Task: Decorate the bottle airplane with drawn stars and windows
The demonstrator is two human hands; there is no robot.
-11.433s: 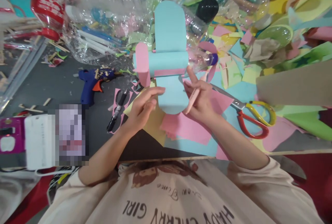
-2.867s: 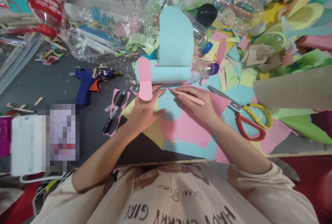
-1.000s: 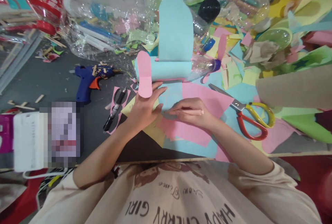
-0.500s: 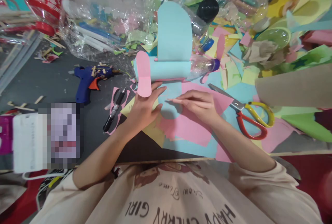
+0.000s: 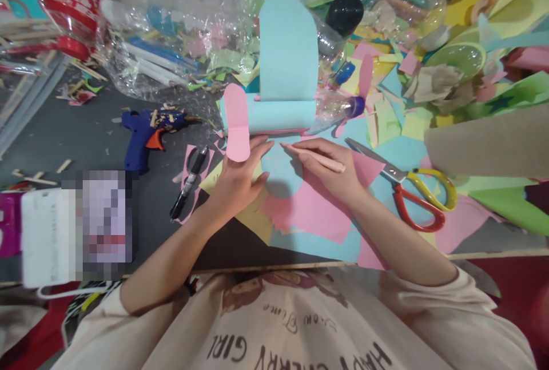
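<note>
Apparently drawing on blue flap (image 5: 285, 176) in front of paper-wrapped bottle (image 5: 281, 115), with pink pen (image 5: 322, 160) pinched in right hand (image 5: 337, 176), left hand (image 5: 241, 180) spread loose near bottle's left end; likely needing steady strokes next.

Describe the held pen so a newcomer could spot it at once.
Find the clear plastic bottle wrapped in blue paper near the picture's centre. Just below it, the person's right hand grips a slim pink pen; that colour sets it apart from the black pen lying farther left.

The left hand (image 5: 240, 178) lies palm down, loosely spread; the right hand (image 5: 332, 167) pinches, both forearms (image 5: 174, 258) slanting inward
</note>
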